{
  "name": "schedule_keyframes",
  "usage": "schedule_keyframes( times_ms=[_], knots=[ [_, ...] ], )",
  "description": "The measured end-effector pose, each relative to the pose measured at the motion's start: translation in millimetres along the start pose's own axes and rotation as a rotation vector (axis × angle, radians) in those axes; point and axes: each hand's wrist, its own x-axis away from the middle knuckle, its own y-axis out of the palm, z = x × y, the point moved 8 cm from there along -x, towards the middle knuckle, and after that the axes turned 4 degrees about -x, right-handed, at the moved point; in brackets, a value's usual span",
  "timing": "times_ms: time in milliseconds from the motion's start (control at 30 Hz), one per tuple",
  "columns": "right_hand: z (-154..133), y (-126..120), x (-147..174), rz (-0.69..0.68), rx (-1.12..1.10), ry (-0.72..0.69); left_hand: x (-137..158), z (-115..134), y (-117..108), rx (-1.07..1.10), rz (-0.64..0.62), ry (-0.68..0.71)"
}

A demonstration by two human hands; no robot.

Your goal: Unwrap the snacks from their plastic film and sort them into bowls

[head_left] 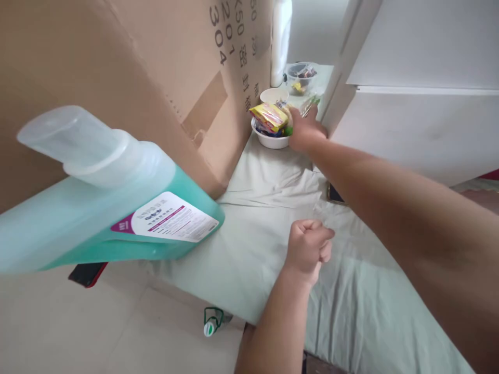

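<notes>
My right hand point(307, 130) reaches far forward to a white bowl point(273, 141), its fingers bent at the bowl's right side. The bowl holds several wrapped snacks, with a yellow packet point(268, 115) on top. A clear and green wrapper point(310, 104) shows just beyond my fingers; what they grip, if anything, is not clear. Closer to me, my left hand point(310, 246) is closed in a fist above the pale green cloth point(249, 259), and nothing shows in it. Behind the bowl stands a second white bowl point(274, 95).
A large bottle of green liquid point(156, 156) fills the left foreground. Beside it rises a cardboard box point(187, 67). White drawers point(421, 119) border the right. Farther back are a clear tub point(300, 78) and a white bottle point(280, 41). A dark phone point(334, 194) lies under my right arm.
</notes>
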Motion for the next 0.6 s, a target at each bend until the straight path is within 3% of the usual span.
schedule_keyframes(
  times_ms=[100, 233, 433, 600],
  knots=[
    [12.6, 5.9, -19.4, 0.011, -0.095, -0.017, -0.6, 3.4, 0.4, -0.055, -0.003, 0.024],
    [18.4, 12.3, -16.5, 0.016, -0.073, -0.074, 1.3, 2.5, 3.4, -0.067, -0.01, 0.041],
    [1.6, 9.5, 21.3, 0.014, 0.087, -0.266, 2.4, -0.3, 2.7, -0.192, 0.044, 0.155],
    [-0.3, 8.8, 69.3, -0.006, 0.22, -0.328, 0.4, 2.6, -2.4, -0.276, 0.06, 0.241]
  ],
)
